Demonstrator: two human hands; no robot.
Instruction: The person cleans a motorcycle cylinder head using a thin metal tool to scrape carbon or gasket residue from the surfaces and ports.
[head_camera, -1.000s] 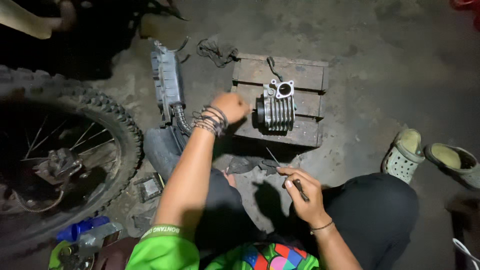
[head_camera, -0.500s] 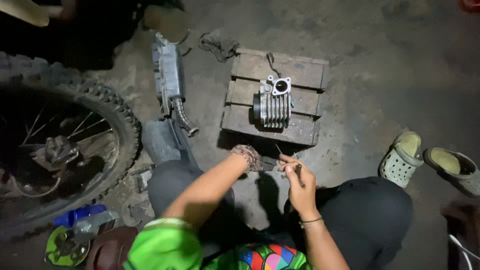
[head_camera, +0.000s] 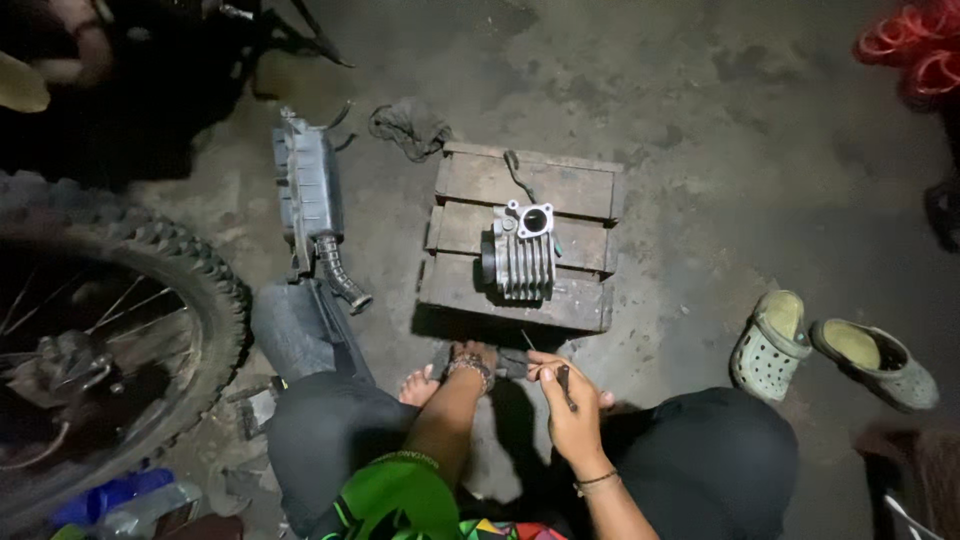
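a thin dark tool (head_camera: 565, 385) sits in the right hand (head_camera: 572, 410), low in the middle of the view, just in front of the wooden crate. the right hand's fingers are curled tight around it. the left hand (head_camera: 478, 358) is right beside it, down low by the bottom edge of the crate, with a beaded bracelet (head_camera: 470, 368) on the wrist. it is too dark to tell if the left hand is open or closed, or if it holds something.

a bare foot (head_camera: 418, 385) shows just left of the left hand. above the hands, a grey metal engine cylinder (head_camera: 525, 255) with thin fins stands on the wooden crate (head_camera: 520, 235). a dark rag (head_camera: 412, 125) lies on the floor past the top left corner of the crate. left of the crate lies a long grey air box (head_camera: 312, 205) with a ribbed black hose. further left is a knobby motorbike tyre (head_camera: 120, 330) with spokes. to the right, well apart from the crate, two green clogs (head_camera: 830, 355) lie on the concrete floor (head_camera: 720, 150).
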